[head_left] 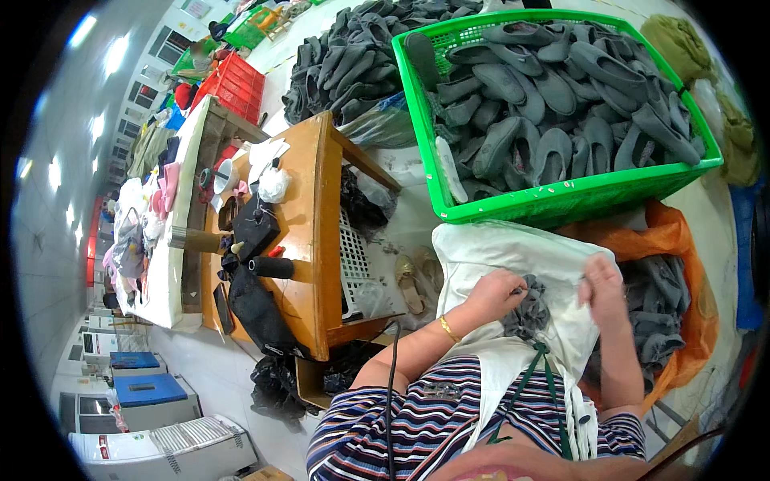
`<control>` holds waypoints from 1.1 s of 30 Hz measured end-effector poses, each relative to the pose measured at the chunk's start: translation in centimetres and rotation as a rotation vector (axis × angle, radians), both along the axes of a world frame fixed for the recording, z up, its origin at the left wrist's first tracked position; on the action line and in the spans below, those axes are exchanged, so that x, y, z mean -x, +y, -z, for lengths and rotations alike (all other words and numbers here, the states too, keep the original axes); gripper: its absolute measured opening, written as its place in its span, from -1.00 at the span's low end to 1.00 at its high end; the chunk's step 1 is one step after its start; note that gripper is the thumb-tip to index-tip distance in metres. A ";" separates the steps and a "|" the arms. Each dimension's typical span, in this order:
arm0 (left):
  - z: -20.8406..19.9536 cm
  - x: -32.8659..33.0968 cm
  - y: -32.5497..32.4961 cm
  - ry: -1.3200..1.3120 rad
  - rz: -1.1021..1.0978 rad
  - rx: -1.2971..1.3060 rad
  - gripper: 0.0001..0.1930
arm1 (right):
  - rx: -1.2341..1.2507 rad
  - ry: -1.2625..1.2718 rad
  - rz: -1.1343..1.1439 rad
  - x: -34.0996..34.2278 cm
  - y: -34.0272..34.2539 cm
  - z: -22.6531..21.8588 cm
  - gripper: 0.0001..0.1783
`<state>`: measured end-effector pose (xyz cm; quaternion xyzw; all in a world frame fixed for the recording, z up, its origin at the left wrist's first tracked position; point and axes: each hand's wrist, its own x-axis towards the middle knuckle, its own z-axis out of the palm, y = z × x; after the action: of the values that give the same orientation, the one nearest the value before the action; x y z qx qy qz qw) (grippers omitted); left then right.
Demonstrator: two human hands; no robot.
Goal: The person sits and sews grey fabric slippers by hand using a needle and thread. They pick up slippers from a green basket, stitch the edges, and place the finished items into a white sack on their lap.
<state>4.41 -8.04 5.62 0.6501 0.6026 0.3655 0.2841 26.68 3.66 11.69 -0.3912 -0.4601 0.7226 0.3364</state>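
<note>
On the white apron (473,248) over my lap lies a crumpled grey fabric piece (529,311), of the same colour as the slippers nearby. My left hand (496,293) is closed on its upper left edge, thumb and fingers pinched together. Raised just to the right, apart from the fabric, is my right hand (601,290). Its fingers are curled together and slightly blurred; whatever they may hold is too small to make out. Grey slippers (553,88) fill a green plastic crate (553,200) in front of me.
At my right an orange sack (699,297) holds more grey pieces. A wooden table (317,208) to the left bears a black cylinder (271,267), a black bag (265,313) and scraps. Beyond it sit a grey slipper pile (345,68) and a red crate (233,86).
</note>
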 end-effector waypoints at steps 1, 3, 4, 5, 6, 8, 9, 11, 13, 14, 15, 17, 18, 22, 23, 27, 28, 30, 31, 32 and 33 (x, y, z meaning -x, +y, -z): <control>0.0 0.1 -0.2 0.043 -0.011 -0.012 -0.86 | -0.026 0.037 0.086 -0.8 1.2 -1.4 -0.81; 0.6 0.3 0.1 0.132 -0.022 -0.003 -0.84 | 0.059 0.235 0.260 -4.6 4.3 -4.1 -0.81; 1.3 0.6 -0.1 0.190 -0.043 0.021 -0.83 | 0.177 0.407 0.327 -7.7 6.4 -4.3 -0.82; 1.8 0.9 -0.4 0.253 -0.060 0.047 -0.82 | 0.087 0.488 0.352 -12.0 8.9 -3.6 -0.85; 2.3 1.4 -0.6 0.281 -0.085 0.112 -0.82 | -0.003 0.567 0.377 -15.4 10.6 -3.0 -0.87; 2.8 2.0 -0.8 0.308 -0.120 0.247 -0.81 | -0.092 0.611 0.480 -18.3 11.4 -4.7 -0.90; 2.8 2.1 -0.8 0.257 -0.116 0.259 -0.81 | -0.140 0.623 0.531 -19.2 11.5 -5.5 -0.91; 4.1 1.9 -0.4 0.265 -0.145 0.090 -0.82 | -0.165 0.498 0.606 -16.9 10.2 -5.7 -0.92; 3.4 1.6 -0.5 -0.029 -0.180 0.225 -0.82 | -0.225 0.316 0.551 -11.5 8.0 -4.8 -0.93; 2.7 1.5 -0.2 -0.180 -0.188 0.286 -0.82 | -0.290 0.179 0.470 -8.7 6.3 -4.5 -0.95; 1.3 1.3 0.2 -0.245 -0.166 0.327 -0.81 | -0.349 0.000 0.388 -6.4 4.5 -3.4 -0.95; 1.0 0.6 0.3 -0.465 -0.161 0.391 -0.82 | -0.376 -0.208 0.083 -3.2 1.6 -0.3 -0.88; 0.9 0.4 0.7 -0.570 -0.148 0.414 -0.82 | -0.349 -0.244 -0.100 -2.8 0.8 3.2 -0.84; -1.1 -0.1 0.5 -0.835 -0.133 0.419 -0.85 | -0.364 -0.300 -0.299 2.8 -3.4 2.3 -0.85; -1.3 0.1 0.2 -0.882 -0.102 0.405 -0.85 | -0.298 -0.271 -0.321 3.4 -3.7 2.4 -0.83; -1.6 1.4 -1.2 -1.005 -0.013 0.375 -0.86 | -0.286 -0.328 -0.447 4.6 -3.8 -0.4 -0.83; -1.8 1.5 -1.5 -1.023 0.009 0.379 -0.86 | -0.331 -0.385 -0.480 4.6 -3.8 -0.8 -0.83; -2.6 1.8 -1.7 -1.080 -0.002 0.299 -0.85 | -0.510 -0.425 -0.460 5.2 -3.3 -1.9 -0.82; -3.1 1.7 -1.8 -1.113 -0.004 0.267 -0.84 | -0.640 -0.412 -0.404 5.6 -2.9 -2.5 -0.82; -3.5 1.8 -1.7 -1.109 0.000 0.232 -0.81 | -0.763 -0.403 -0.344 5.7 -2.3 -3.1 -0.81; -3.5 2.0 -1.7 -1.115 -0.037 0.179 -0.81 | -0.769 -0.361 -0.250 5.8 -1.4 -3.9 -0.82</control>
<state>2.37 -9.76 9.12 0.3213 0.4014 0.6059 0.6071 20.85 2.26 15.57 -0.2989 -0.7907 0.4539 0.2817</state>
